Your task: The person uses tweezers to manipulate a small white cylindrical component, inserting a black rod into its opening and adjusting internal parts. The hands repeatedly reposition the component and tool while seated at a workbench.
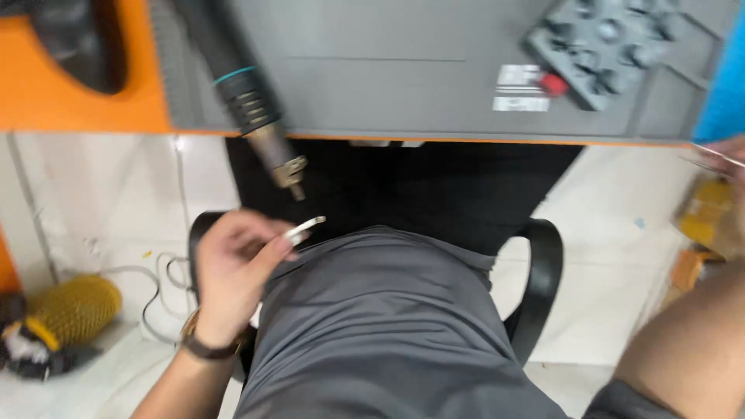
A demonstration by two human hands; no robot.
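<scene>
My left hand (233,268) is down by my lap, below the desk edge, fingers curled around a small thin metal piece (305,227) that sticks out to the right. Just above it, a black hot-air wand (247,93) with a brass nozzle hangs over the desk's front edge. My right arm reaches off to the far right; only a blurred bit of my right hand (725,151) shows at the frame edge, near thin metal tweezers (718,155). Whether it grips them I cannot tell. I sit in grey trousers on a black chair (543,279).
A grey work mat (388,70) covers the orange desk (70,101). A grey parts tray (613,43) lies at its right. On the white tiled floor are cables (159,287), a yellow mesh-wrapped object (74,310) at left and yellow packets (706,217) at right.
</scene>
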